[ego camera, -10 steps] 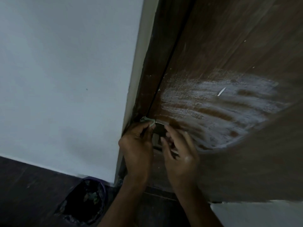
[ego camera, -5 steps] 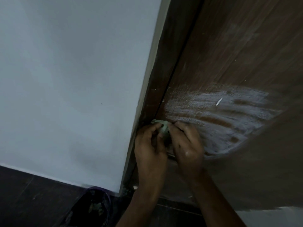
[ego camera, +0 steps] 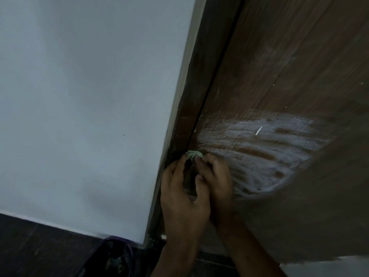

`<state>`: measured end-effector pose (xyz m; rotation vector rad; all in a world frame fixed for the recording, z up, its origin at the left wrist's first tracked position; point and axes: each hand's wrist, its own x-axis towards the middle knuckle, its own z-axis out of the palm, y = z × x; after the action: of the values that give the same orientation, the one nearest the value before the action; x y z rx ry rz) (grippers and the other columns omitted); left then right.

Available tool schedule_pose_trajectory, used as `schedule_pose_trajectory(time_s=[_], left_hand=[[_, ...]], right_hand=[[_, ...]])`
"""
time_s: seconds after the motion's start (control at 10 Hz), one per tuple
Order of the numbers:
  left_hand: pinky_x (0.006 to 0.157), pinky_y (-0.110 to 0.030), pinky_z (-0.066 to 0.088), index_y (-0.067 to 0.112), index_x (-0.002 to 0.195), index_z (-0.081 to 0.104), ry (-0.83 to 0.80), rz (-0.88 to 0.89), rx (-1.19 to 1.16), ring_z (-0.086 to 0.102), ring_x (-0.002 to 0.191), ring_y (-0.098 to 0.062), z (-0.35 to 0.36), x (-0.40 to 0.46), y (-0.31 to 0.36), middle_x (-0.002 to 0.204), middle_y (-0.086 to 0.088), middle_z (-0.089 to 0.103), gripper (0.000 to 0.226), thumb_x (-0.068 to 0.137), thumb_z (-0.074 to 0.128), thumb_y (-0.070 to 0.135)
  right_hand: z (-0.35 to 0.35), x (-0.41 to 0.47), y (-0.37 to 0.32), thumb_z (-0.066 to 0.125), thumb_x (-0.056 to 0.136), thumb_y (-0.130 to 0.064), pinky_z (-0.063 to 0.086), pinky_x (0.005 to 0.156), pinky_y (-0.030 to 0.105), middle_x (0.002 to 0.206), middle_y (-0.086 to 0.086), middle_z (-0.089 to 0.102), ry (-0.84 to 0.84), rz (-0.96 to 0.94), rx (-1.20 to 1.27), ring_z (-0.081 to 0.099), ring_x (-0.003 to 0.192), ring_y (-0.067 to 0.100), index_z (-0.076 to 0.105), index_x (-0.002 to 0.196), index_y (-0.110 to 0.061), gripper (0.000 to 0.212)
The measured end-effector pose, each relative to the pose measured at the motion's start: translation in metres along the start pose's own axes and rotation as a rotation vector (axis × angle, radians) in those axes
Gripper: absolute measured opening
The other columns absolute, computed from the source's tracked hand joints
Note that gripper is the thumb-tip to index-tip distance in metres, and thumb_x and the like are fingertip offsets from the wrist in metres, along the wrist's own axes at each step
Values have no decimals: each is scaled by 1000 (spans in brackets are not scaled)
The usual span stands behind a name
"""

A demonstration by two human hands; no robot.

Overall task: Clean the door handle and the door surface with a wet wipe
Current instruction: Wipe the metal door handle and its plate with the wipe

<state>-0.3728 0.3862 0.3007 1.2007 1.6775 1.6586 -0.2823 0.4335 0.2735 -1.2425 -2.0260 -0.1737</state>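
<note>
- Nearest the camera, two bare forearms rise from the bottom edge and meet at the door's latch side, low on the panel, with a dark patterned object (ego camera: pixel 117 254) of unclear kind on the dark floor (ego camera: pixel 30 246) to their left.
- Just beyond, the left hand (ego camera: pixel 179 198) sits with its fingers curled inward and its fingertips reaching up to the wet wipe (ego camera: pixel 194 154); the right hand (ego camera: pixel 216 176) lies beside it, touching it, fingers likewise bent toward the wad. Both appear to pinch the wipe from either side, probably so the cloth can be worked around the fitting rather than only across it.
- Between the two palms a dark gap shows where the door handle (ego camera: pixel 189 178) sits, almost wholly covered; its shape and which way it points cannot be told.
- At the fingertips, the pale green wipe is bunched into a small lump with no clear long axis, pressed close to the seam where door meets frame.
- Farther right, the brown wood-grain door (ego camera: pixel 289 56) carries a broad whitish smear (ego camera: pixel 259 148) whose streaks fan out rightward from the hands; a small white fleck (ego camera: pixel 259 130) clings within it. The streaks suggest wiping strokes across the grain, and the surface still looks to need passes.
- Farthest left, the dark door frame (ego camera: pixel 199 86) and its narrow pale trim run upward to the right along the plain white wall (ego camera: pixel 79 96).
</note>
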Motion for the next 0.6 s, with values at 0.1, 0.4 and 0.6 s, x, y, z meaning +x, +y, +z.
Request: schedule_pose_trajectory(time_s=[0.1,0.4,0.6], left_hand=[[103,-23,46,14,137,59,0,156,22,56,123,-12,-3,1,8,134,-2,59,54,89,52,37],[110,-14,31,22,149,43,-73,169,79,42,133,-6,1,15,22,147,3,45,55,97,34,37],[107,-18,38,11,147,45,36,246,-70,45,133,-7,0,12,20,142,-2,47,48,101,39,22]], right_hand=[[-28,38,7,63,99,-1,52,97,31,110,22,68,150,-102,-61,63,103,31,73,110,9,17],[-27,33,3,50,101,-29,54,90,42,118,5,63,-53,-147,35,60,105,19,66,123,-2,39],[-46,95,-11,65,99,-1,41,96,19,105,21,70,395,-202,-101,64,93,28,74,109,8,16]])
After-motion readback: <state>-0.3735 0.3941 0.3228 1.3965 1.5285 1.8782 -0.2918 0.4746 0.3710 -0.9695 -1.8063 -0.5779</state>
